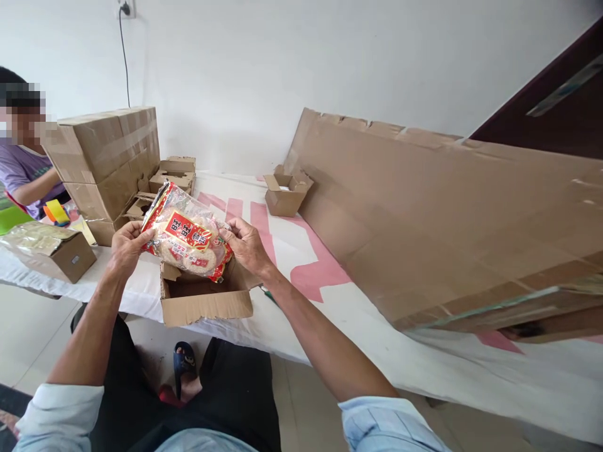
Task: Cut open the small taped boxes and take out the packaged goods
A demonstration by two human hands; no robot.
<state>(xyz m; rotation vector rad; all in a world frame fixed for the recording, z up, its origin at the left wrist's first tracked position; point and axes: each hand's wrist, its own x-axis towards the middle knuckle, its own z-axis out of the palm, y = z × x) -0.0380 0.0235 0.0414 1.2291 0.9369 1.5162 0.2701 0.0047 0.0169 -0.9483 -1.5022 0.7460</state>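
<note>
Between my two hands is a bag of rice crackers (186, 235), clear plastic with red printing, tilted with its left end higher. My left hand (127, 247) pinches its left edge between thumb and fingers. At the other end, my right hand (245, 247) grips the upper right corner, fingers closed. Right below the bag stands an open cardboard box (207, 307) at the table's front edge, its torn front flap folded outward. The bag hides part of the box's opening, and what I see of the inside is dark.
Stacked sealed cartons (108, 144) stand at the left, with opened boxes (176, 172) beside them. A taped box (51, 248) and tape dispenser (56, 212) lie further left, near a seated person (28, 163). A small open box (286, 198) adjoins a large cardboard carton (424, 220) on the right.
</note>
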